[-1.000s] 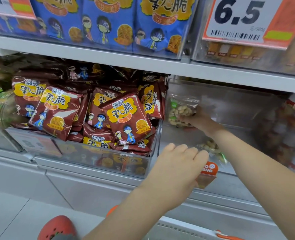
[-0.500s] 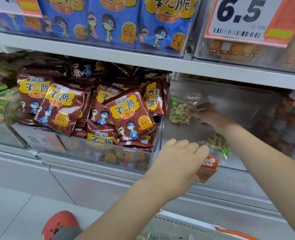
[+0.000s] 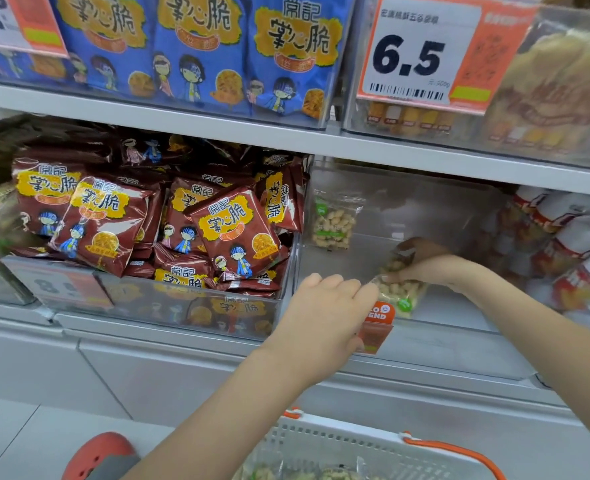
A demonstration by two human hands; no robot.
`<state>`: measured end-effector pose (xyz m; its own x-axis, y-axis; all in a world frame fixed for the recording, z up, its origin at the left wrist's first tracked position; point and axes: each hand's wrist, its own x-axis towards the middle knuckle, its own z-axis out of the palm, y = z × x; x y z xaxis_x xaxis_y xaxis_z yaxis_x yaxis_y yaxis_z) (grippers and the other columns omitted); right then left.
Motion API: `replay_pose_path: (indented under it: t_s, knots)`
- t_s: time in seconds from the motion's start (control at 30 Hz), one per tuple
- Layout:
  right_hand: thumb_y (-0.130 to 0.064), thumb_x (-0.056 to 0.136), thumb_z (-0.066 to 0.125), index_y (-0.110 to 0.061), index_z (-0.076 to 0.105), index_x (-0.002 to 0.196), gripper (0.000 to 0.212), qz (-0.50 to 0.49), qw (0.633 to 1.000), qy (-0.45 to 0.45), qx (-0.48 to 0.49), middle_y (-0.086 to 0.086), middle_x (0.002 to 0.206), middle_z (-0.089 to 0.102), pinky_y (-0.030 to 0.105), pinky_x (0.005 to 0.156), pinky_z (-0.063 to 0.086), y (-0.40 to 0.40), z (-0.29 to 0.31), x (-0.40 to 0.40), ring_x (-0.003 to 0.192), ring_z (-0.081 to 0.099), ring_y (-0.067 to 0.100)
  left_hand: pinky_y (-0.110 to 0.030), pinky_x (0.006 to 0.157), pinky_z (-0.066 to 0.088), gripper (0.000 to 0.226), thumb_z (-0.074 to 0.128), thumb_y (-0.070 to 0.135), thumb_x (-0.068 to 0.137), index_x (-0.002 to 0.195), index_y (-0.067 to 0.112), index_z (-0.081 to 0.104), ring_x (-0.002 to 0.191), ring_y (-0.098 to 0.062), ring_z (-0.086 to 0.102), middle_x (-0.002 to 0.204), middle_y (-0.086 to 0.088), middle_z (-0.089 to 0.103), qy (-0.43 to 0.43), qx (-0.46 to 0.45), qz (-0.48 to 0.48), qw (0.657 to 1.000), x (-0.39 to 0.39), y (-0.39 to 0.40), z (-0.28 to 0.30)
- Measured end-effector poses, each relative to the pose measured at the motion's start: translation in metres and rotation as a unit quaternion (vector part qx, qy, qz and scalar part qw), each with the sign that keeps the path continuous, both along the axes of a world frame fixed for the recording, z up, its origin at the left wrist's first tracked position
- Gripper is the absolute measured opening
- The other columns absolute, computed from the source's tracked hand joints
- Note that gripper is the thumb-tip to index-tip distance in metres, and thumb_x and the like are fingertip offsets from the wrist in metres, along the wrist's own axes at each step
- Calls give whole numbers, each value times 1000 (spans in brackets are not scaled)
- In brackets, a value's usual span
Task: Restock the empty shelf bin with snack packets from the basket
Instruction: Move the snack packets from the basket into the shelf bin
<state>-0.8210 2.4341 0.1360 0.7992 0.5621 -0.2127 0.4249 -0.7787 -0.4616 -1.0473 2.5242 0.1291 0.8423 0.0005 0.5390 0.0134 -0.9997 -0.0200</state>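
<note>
Right hand [image 3: 421, 268] fingers pinch a light, soft, crinkly nut packet [image 3: 399, 294] near the clear bin's [image 3: 442, 216] front edge; left hand [image 3: 324, 313] fingers curled, contents indeterminate; grip by sealed edge.

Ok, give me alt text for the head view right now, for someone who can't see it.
The right hand grips a clear packet of nuts low in a nearly empty clear shelf bin, where another nut packet stands against the left wall. The left hand rests at the bin's front edge, above a white basket; beside it is a bin of maroon snack packets.
</note>
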Motion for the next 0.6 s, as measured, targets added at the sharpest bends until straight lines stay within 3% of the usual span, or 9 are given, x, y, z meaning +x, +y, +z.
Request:
replay_pose_path:
  t_s: [0.07, 0.17, 0.23, 0.3, 0.37, 0.43, 0.5, 0.53, 0.6]
  knots:
    - [-30, 70, 83, -8, 59, 123, 62, -9, 996, 38, 74, 6, 115, 59, 26, 75, 50, 4, 5, -5, 97, 59, 20, -23, 54, 39, 59, 88, 42, 35, 82, 19, 58, 60, -18, 59, 67, 6, 60, 0, -5, -5, 1000, 0, 1, -1]
    - [-25, 77, 79, -15, 65, 85, 19, 6, 991, 99, 90, -2, 85, 62, 25, 65, 51, 5, 11, -13, 72, 59, 10, -27, 59, 38, 56, 86, 39, 46, 89, 17, 59, 69, -20, 61, 76, 3, 63, 34, -23, -18, 999, -1, 2, 2]
    - [-23, 78, 78, -19, 59, 77, 19, -10, 981, 134, 139, 3, 81, 61, 24, 58, 44, 4, 15, -15, 71, 56, 14, -32, 71, 36, 53, 78, 42, 64, 104, 18, 53, 90, -21, 56, 97, 2, 60, 60, -46, -34, 997, -2, 2, 6]
    - [-29, 69, 83, -14, 59, 82, 32, -44, 949, 194, 244, 13, 85, 57, 25, 57, 35, 1, 22, -18, 77, 51, 21, -30, 83, 34, 55, 68, 54, 74, 112, 22, 46, 104, -15, 44, 110, 6, 48, 78, -151, -32, 985, -4, 3, 12]
    - [-32, 60, 84, -18, 61, 94, 43, -56, 897, 260, 352, 13, 90, 59, 29, 63, 39, -3, 29, -25, 79, 56, 23, -26, 92, 38, 62, 64, 61, 74, 118, 23, 43, 110, -9, 39, 116, 9, 40, 32, -323, -11, 946, -4, 0, 22]
    - [-17, 73, 73, -20, 60, 103, 32, -60, 833, 325, 444, 10, 99, 66, 30, 58, 48, -10, 37, -42, 78, 64, 23, -29, 100, 42, 73, 68, 58, 73, 128, 20, 38, 116, -6, 42, 123, 9, 39, -51, -495, 17, 867, -2, 0, 26]
    - [-12, 72, 69, -13, 60, 108, 37, -32, 796, 375, 474, 13, 104, 69, 39, 58, 58, -17, 45, -66, 84, 68, 29, -35, 108, 38, 95, 74, 54, 70, 143, 17, 26, 129, -8, 39, 140, 4, 37, -66, -578, 37, 813, 2, 0, 28]
    - [-13, 68, 69, -11, 60, 103, 37, -22, 793, 375, 480, 14, 100, 70, 44, 64, 59, -21, 49, -79, 82, 69, 29, -36, 111, 35, 107, 75, 55, 66, 148, 19, 17, 135, -10, 34, 149, 2, 32, -58, -599, 40, 798, 3, -1, 28]
    - [-11, 65, 68, -12, 55, 86, 25, -19, 787, 356, 504, 11, 84, 70, 42, 69, 58, -25, 51, -102, 71, 68, 23, -37, 111, 34, 117, 75, 60, 55, 148, 26, 15, 136, -10, 36, 150, 5, 34, -54, -639, 44, 766, 2, -3, 34]
